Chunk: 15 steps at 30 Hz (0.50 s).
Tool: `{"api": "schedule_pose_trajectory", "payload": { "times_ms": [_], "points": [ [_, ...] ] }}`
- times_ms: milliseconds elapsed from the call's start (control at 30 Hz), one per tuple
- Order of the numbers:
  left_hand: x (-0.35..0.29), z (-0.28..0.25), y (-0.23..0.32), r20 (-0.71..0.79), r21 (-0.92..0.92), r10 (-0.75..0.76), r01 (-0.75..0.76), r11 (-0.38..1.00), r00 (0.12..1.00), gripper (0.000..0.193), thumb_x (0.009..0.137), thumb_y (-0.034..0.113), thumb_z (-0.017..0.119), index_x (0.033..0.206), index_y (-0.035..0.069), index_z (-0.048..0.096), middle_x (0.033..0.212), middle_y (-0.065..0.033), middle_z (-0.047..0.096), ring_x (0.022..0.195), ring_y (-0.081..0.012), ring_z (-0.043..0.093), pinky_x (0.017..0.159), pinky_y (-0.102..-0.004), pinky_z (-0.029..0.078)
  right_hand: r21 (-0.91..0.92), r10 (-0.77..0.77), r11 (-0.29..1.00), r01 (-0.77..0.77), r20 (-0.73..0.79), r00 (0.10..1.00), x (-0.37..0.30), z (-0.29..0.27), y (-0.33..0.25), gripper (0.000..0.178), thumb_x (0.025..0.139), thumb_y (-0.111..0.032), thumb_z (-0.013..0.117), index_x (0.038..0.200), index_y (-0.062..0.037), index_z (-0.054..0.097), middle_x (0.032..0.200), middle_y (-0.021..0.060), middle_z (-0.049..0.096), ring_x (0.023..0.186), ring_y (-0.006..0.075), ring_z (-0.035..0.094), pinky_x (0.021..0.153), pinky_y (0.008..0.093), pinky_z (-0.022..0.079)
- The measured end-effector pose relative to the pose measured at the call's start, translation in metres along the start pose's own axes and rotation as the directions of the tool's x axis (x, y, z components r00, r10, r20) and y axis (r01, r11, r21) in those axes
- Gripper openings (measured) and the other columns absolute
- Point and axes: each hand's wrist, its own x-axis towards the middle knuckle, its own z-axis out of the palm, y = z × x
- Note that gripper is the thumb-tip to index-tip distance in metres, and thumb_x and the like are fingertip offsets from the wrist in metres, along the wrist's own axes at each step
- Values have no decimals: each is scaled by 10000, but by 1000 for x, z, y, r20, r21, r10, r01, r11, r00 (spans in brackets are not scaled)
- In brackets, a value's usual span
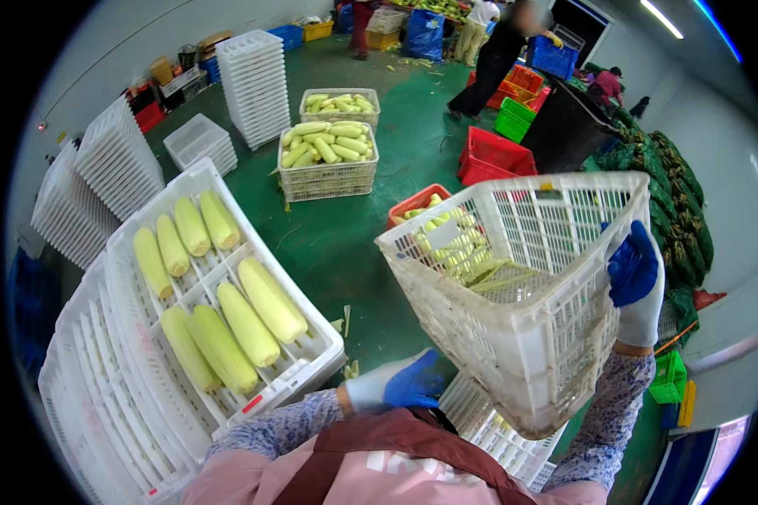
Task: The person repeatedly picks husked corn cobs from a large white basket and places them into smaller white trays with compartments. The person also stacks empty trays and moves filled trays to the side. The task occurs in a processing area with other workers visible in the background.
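My right hand, in a white and blue glove, is closed round the right rim of a white plastic crate. The crate hangs tilted in front of me, with a few green husk leaves inside. Lower left of it is my gloved left hand, fingers stretched out and holding nothing; whether they touch the crate's underside I cannot tell. To my left, a white compartmented tray atop a stack carries several pale green ears of corn in two rows.
Stacked white trays stand at the back left. Ahead on the green floor are two crates of corn, and an orange crate lies partly behind mine. Red crates and green net sacks are right. A person walks beyond.
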Motion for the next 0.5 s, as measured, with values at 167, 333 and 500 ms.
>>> {"api": "schedule_pose_trajectory", "payload": {
  "times_ms": [167, 333, 500],
  "points": [
    [64, 76, 35, 347, -268, 178, -84, 960, 921, 579, 1003, 334, 454, 1470, 60, 249, 1477, -177, 346, 1316, -348, 411, 1067, -564, 360, -37, -30, 998, 40, 235, 971, 20, -2, -17, 439, 1008, -178, 410, 1394, 32, 389, 1291, 237, 550, 1054, 239, 642, 677, 213, 560],
    [108, 94, 68, 161, 443, 406, -433, 785, 900, 561, 908, 148, 632, 1412, 40, 407, 1401, -133, 482, 1280, -258, 467, 1074, -400, 376, -168, -29, 984, 64, 200, 979, 74, 9, 23, 435, 993, -270, 445, 1344, -16, 489, 1014, 37, 598, 803, 110, 598, 568, 204, 472],
    [199, 69, 98, 181, 899, 703, -406, 166, 688, 425, 862, 125, 674, 1267, 36, 579, 1259, -112, 609, 1151, -187, 566, 1015, -316, 412, -135, -52, 985, 109, 371, 927, 156, -3, 52, 382, 979, -256, 487, 1250, 3, 564, 1056, 79, 614, 782, 120, 630, 565, 245, 546]
  ]
}}
